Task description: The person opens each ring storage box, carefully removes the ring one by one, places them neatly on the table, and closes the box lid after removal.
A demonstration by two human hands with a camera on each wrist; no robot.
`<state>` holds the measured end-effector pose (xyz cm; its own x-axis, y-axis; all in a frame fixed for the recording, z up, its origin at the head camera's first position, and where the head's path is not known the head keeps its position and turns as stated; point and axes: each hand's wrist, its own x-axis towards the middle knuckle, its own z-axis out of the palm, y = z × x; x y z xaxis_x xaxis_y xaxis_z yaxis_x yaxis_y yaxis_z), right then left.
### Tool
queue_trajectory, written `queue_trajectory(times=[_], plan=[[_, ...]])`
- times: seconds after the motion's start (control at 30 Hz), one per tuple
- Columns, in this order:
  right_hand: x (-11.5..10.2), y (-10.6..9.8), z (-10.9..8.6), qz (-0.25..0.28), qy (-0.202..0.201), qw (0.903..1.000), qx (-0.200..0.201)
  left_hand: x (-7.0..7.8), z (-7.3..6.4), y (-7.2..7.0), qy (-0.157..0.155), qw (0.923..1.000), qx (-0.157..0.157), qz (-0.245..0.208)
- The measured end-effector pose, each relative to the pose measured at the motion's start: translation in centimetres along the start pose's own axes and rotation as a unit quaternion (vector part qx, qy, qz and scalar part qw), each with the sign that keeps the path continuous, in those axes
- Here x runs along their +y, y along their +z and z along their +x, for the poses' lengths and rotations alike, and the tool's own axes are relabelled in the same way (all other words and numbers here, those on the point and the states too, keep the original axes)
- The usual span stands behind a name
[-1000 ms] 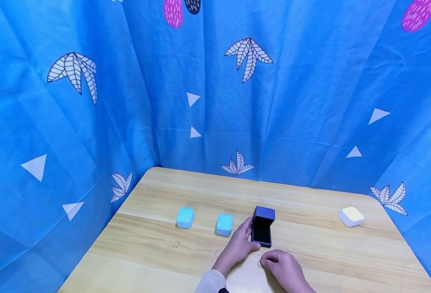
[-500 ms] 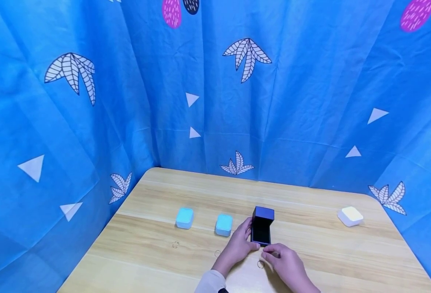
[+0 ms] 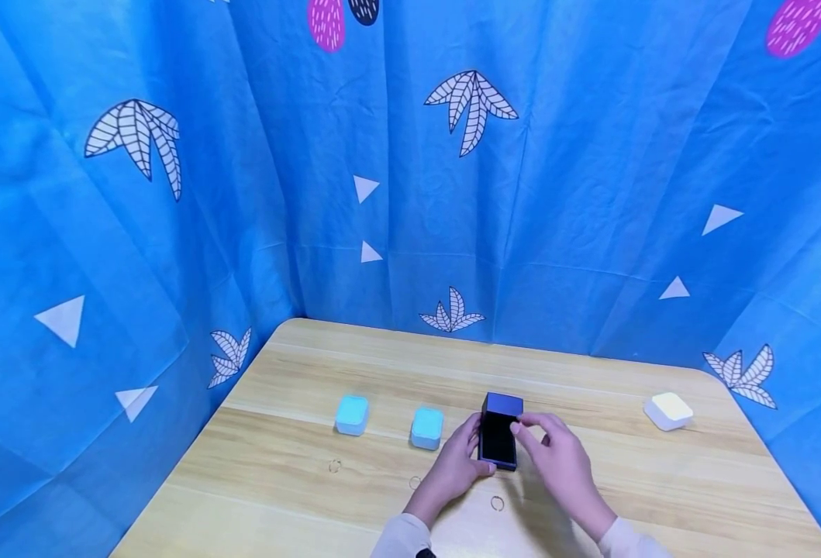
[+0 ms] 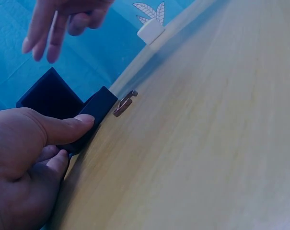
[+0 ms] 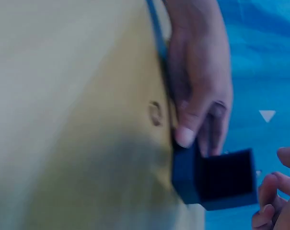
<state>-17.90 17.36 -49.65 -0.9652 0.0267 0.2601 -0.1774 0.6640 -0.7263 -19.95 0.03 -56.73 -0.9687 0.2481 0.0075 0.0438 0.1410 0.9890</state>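
Open dark navy hinged ring box [image 3: 499, 438] stands near the middle of the light wooden table [image 3: 591, 473], lid upright at the far side. Left hand [image 3: 455, 463] grips the box's left side, thumb curled along its near lower edge. Right hand [image 3: 557, 457] is at the box's right side, fingers loosely bent at the lid's edge; whether they pinch anything is too small to tell. Thin metal ring [image 3: 497, 504] lies flat on the table just near of the box, apart from both hands. Two pale blue square boxes [image 3: 389, 420] sit left, white box [image 3: 668, 411] far right. The box looks light and stiff, so it probably tips easily; best held by the base sides. The ring looks tiny and slippery; pinch it by its rim.
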Motion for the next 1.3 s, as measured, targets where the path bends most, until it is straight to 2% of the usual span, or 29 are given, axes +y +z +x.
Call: queue_trajectory(times=[0.1, 0.2, 0.3, 0.4, 0.6, 0.8, 0.9, 1.03, 1.3], plan=[[0.0, -0.4, 1.3, 0.008, 0.015, 0.9998, -0.005, 0.0, 0.0, 0.0, -0.001, 1.0, 0.002, 0.0], [0.4, -0.5, 2.4, 0.05, 0.046, 0.9971, -0.035, 0.1, -0.1, 0.0, 0.002, 1.0, 0.003, 0.002], [0.9, -0.3, 3.3, 0.106, 0.095, 0.9872, -0.07, 0.2, -0.1, 0.0, 0.001, 1.0, 0.004, 0.003], [1.3, 0.1, 4.0, 0.149, 0.14, 0.9749, -0.089, 0.2, -0.2, 0.0, -0.003, 1.0, 0.005, 0.005], [2.2, 1.0, 4.7, 0.186, 0.173, 0.9616, -0.105, 0.2, -0.2, 0.1, -0.009, 0.9999, 0.006, 0.007], [3.0, 1.7, 4.6, 0.233, 0.21, 0.9419, -0.12, 0.0, -0.1, 0.0, -0.018, 0.9998, 0.008, 0.01], [3.4, 2.0, 4.5, 0.25, 0.22, 0.9345, -0.126, 0.0, -0.1, 0.0, -0.02, 0.9997, 0.007, 0.011], [3.9, 2.3, 4.3, 0.263, 0.223, 0.9295, -0.131, 0.0, -0.1, 0.0, -0.021, 0.9997, 0.006, 0.011], [4.0, 2.5, 4.2, 0.275, 0.21, 0.928, -0.139, 0.1, 0.0, 0.0, -0.019, 0.9995, 0.009, 0.025]])
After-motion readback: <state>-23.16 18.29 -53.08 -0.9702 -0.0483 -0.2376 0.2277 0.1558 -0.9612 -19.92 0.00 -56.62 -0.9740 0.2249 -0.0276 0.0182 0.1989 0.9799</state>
